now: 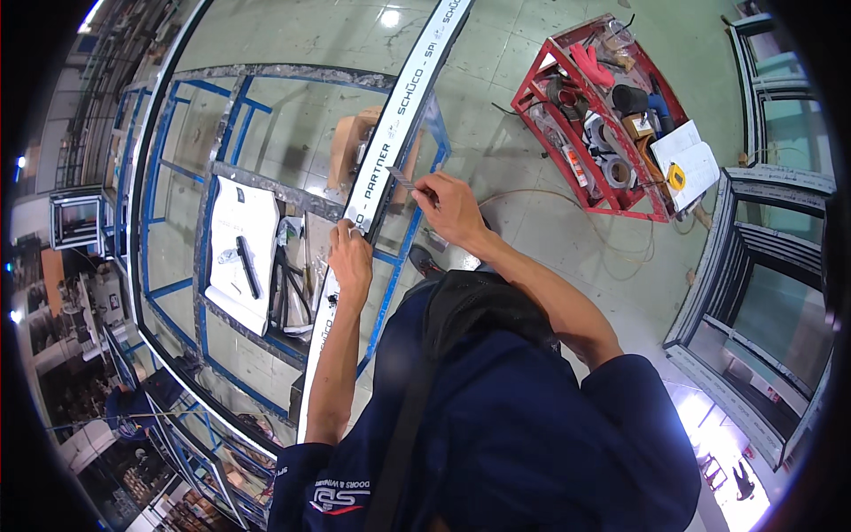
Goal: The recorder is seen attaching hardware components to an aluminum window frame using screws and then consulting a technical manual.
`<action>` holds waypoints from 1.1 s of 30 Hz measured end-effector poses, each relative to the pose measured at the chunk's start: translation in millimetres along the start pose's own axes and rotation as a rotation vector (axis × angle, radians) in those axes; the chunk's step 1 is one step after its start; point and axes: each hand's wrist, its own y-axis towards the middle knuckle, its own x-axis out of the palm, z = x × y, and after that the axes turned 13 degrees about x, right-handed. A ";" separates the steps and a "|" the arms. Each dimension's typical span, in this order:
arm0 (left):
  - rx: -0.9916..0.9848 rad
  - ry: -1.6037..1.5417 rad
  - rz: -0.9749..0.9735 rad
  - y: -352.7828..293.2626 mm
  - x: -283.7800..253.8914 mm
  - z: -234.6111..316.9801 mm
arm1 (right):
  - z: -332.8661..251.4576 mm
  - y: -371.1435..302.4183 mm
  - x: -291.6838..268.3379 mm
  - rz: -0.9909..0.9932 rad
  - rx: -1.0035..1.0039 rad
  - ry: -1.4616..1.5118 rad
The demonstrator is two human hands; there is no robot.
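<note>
White-faced bar [403,105], one; left hand [351,259] touching; right hand [452,208]: one strip [401,178].

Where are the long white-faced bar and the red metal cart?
Long white-faced bar [384,160]: head view, on its white face.
Red metal cart [659,207]: head view, on its lower right corner.

The blue metal stand [173,287], topped with scuffed dark rails [292,73], is bearing a long white-filmed profile [408,93] along its right side, while another long profile [136,222] is running along its left. Within the stand's middle section white paper [253,208] is lying — a slim black object [247,266] resting upon it — and black-handled tools [284,297] are lying just beside. The greenish tiled floor [487,62] is supporting the stand and, well apart to the right, a red tool carrier [612,211].
</note>
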 end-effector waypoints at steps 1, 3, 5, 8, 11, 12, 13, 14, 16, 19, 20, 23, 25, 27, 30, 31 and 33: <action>-0.006 -0.001 -0.001 1.9 0.7 -1.3 | -1.0 -0.7 0.3 -0.004 -0.011 0.000; 0.111 0.095 0.005 5.4 3.2 -5.4 | -2.6 -1.7 -0.5 -0.011 -0.003 -0.002; 0.051 0.066 -0.045 4.5 8.8 -4.9 | -2.2 -2.1 -0.8 -0.016 0.003 -0.001; -0.069 0.037 -0.057 -7.2 32.9 -20.5 | -0.3 -1.3 2.6 -0.020 0.000 -0.011; -0.085 -0.095 0.063 -9.9 23.8 -40.5 | 8.6 -1.3 2.1 0.034 -0.053 -0.030; -0.073 -0.217 0.154 -9.9 14.6 -41.8 | 9.7 -1.6 1.8 0.033 -0.047 -0.022; -0.075 -0.216 0.158 -9.9 7.4 -40.3 | 8.4 0.9 1.1 0.031 -0.048 -0.013; -0.044 -0.274 0.155 -11.8 0.4 -37.1 | 7.3 2.5 -0.4 0.029 -0.053 -0.015; -0.062 -0.381 0.166 -16.2 -7.4 -28.0 | 4.1 0.9 -0.9 0.025 -0.016 -0.024; -0.056 -0.325 0.188 -19.9 -2.5 -24.3 | 2.1 2.8 4.5 0.030 -0.044 -0.012; -0.100 -0.328 0.179 -22.1 -0.7 -23.7 | 1.7 1.1 5.9 0.027 -0.045 -0.017; -0.124 -0.314 0.146 -19.0 0.7 -21.3 | 3.7 0.8 7.1 0.009 -0.053 -0.050; -0.093 -0.300 0.128 -17.7 3.3 -23.9 | 4.0 -0.7 7.0 0.005 -0.035 -0.051; -0.065 -0.286 0.110 -15.0 5.9 -26.0 | 2.5 -1.7 6.5 -0.005 -0.017 -0.044; 0.132 -0.031 -0.003 -11.2 11.1 -27.8 | 0.1 -3.3 5.9 -0.018 0.001 -0.043; 0.120 -0.031 0.001 -10.3 14.7 -29.0 | -0.6 -3.6 5.9 -0.019 0.003 -0.049; 0.152 0.064 -0.081 -8.2 20.2 -30.3 | -1.4 -4.3 5.0 -0.016 -0.007 -0.041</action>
